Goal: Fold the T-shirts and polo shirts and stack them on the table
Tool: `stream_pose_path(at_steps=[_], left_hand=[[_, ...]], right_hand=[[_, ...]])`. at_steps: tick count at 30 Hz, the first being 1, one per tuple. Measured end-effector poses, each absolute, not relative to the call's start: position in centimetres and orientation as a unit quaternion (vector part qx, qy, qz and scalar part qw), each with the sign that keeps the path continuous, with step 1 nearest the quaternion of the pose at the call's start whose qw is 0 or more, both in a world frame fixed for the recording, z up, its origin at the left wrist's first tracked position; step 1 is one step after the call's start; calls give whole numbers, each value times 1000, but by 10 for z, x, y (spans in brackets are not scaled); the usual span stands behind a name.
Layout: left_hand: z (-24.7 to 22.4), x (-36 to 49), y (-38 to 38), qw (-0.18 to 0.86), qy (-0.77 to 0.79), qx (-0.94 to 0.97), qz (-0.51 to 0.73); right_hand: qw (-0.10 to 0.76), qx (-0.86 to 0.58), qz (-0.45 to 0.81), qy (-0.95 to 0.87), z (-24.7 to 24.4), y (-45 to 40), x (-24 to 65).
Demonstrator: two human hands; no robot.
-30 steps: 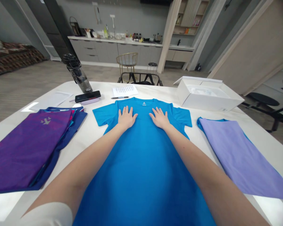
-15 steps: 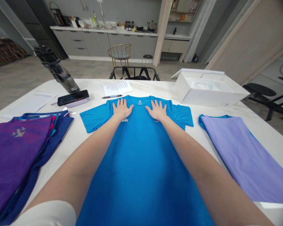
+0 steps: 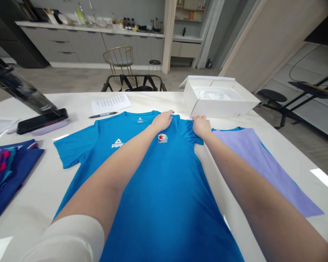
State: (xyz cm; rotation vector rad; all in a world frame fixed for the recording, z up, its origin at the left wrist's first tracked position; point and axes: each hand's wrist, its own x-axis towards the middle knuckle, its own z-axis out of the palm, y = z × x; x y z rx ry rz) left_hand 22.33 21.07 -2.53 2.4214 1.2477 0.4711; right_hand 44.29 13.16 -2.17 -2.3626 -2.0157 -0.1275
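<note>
The right hand point(image 3: 201, 126) pinches the soft blue T-shirt point(image 3: 166, 182) at the shoulder. The left hand point(image 3: 162, 120) curls near the neck, maybe not gripping. The shirt is light and floppy, so hold it by the shoulders.

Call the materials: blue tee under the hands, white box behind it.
The blue T-shirt looks like a thin synthetic knit, probably polyester, given its soft sheen and light drape; the fibre can't be confirmed by eye. The white box looks like matte paperboard, with smooth, thin, crisp-edged walls.
</note>
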Motion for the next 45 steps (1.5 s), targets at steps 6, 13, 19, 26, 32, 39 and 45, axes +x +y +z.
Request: stream_pose_path(at_steps=[6, 13, 19, 26, 32, 39, 45], left_hand=[[-29, 246, 233, 154, 526, 832, 90], [-25, 254, 233, 159, 562, 808, 82], [-26, 258, 230, 132, 549, 821, 86], [-20, 242, 223, 147, 516, 824, 181], [-15, 223, 220, 400, 454, 709, 362], [-4, 182, 208, 689, 365, 439, 447], [-15, 84, 196, 702, 436, 398, 397]], right_hand=[[-36, -765, -83, -638, -10, 128, 458], [-62, -760, -102, -639, -9, 123, 473], [-37, -767, -92, -634, -11, 117, 471], [64, -759, 64, -645, 37, 121, 457], [306, -629, 362, -616, 105, 121, 400], [353, -510, 520, -587, 112, 151, 273], [310, -628, 273, -659, 51, 184, 261]])
